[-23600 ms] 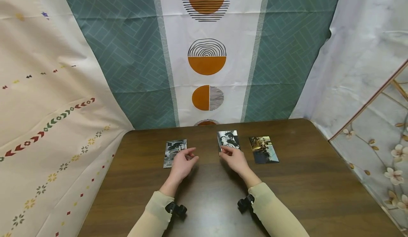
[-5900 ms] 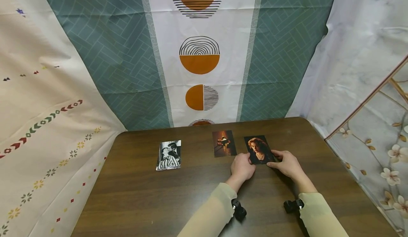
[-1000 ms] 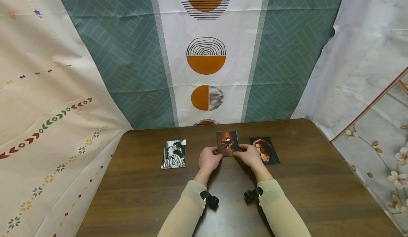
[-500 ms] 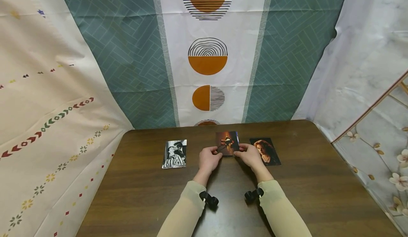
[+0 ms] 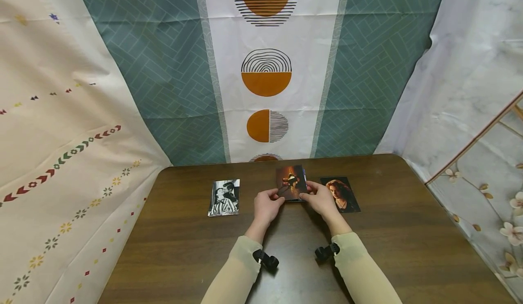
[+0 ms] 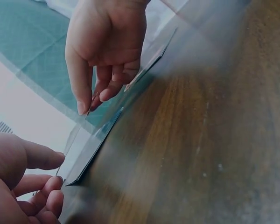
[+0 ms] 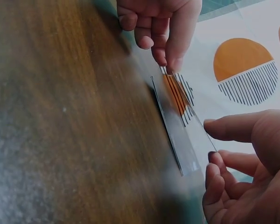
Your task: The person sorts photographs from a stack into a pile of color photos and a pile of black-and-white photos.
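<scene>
Between my two hands, a glossy photo card [image 5: 291, 181] with a dark orange-brown picture is held by its lower corners. My left hand [image 5: 267, 206] pinches the left corner between thumb and fingers, and my right hand [image 5: 322, 199] pinches the right one. Seen edge-on in the right wrist view, the thin card [image 7: 196, 114] is raised off another card [image 7: 167, 128] lying on the table beneath it. To the left lies a black-and-white photo card [image 5: 224, 198] of a couple. A dark portrait card [image 5: 343, 195] lies on the right, partly behind my right hand.
The brown wooden table [image 5: 184, 254] has its far edge against a teal and white patterned cloth [image 5: 175, 90]. A cream cloth [image 5: 61, 158] hangs on the left, and a pale floral cloth [image 5: 482, 181] on the right.
The orange-brown card has risen slightly off the card under it. Some seconds ago both hands were at the portrait card. Much earlier, different pictures showed at all three spots.
</scene>
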A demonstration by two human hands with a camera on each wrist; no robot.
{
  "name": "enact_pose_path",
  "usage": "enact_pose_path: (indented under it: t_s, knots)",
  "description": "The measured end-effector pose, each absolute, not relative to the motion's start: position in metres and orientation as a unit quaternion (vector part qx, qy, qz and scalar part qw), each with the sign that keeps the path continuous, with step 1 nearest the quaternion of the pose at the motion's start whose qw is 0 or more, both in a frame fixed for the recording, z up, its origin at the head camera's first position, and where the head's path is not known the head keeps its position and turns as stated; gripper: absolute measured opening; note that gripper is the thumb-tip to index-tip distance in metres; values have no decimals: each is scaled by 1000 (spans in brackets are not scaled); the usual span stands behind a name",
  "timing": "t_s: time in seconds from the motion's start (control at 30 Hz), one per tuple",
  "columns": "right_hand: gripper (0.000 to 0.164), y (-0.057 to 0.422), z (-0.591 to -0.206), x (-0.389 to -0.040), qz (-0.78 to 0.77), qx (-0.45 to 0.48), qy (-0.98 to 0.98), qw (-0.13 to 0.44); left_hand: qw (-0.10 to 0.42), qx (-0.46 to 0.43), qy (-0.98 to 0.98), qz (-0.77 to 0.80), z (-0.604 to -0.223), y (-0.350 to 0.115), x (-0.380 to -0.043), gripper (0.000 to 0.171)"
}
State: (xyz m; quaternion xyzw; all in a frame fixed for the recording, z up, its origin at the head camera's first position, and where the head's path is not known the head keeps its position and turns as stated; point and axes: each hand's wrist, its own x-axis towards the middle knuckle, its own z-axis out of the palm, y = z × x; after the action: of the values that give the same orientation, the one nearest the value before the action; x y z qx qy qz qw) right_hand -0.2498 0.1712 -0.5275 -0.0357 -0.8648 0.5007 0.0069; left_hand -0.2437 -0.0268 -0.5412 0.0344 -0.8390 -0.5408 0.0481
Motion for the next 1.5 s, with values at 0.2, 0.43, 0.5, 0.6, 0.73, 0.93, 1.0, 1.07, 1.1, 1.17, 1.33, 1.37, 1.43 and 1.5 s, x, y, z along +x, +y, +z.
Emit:
enact_pose_path:
  t_s: [0.2,0.43,0.5,0.6,0.73,0.93,1.0,1.07,1.1,1.17,1.33,1.37,1.43,1.5]
  knots:
    - [59,173,-526,-246,493,-24,-870,11,52,37,-834,-548,-541,-27,-241,33]
    - [61,170,-525,-244,478,-18,-878,9,50,41,-828,-556,-542,-29,-241,33]
    - [63,171,-526,-244,476,-18,-879,7,48,40,-829,-556,-542,-29,-240,33]
    - [64,173,-528,-243,475,-18,-880,7,50,37,-831,-552,-543,-27,-240,33]
    - [64,179,-529,-242,473,-16,-881,9,56,33,-833,-549,-544,-23,-238,32]
    - [67,195,-530,-235,467,1,-884,-4,49,14,-820,-571,-542,-14,-232,32]
    - [68,202,-530,-233,455,10,-890,-7,45,8,-816,-576,-542,-10,-230,32]
    - [69,208,-530,-231,444,14,-896,-8,44,4,-816,-577,-542,-6,-228,32]
    - [70,212,-530,-230,437,14,-899,-8,43,1,-816,-576,-542,-3,-227,31]
    - [71,219,-531,-229,425,15,-905,-8,44,-10,-819,-573,-543,2,-226,30]
    - [74,235,-531,-225,411,19,-911,-7,55,-42,-822,-565,-544,15,-224,27]
    - [74,239,-531,-224,410,22,-912,-7,56,-46,-821,-566,-544,17,-223,27]
    - [77,246,-530,-222,409,24,-912,-9,57,-56,-821,-565,-544,22,-222,26]
    - [79,253,-530,-220,407,26,-913,-11,53,-64,-821,-565,-543,27,-220,26]
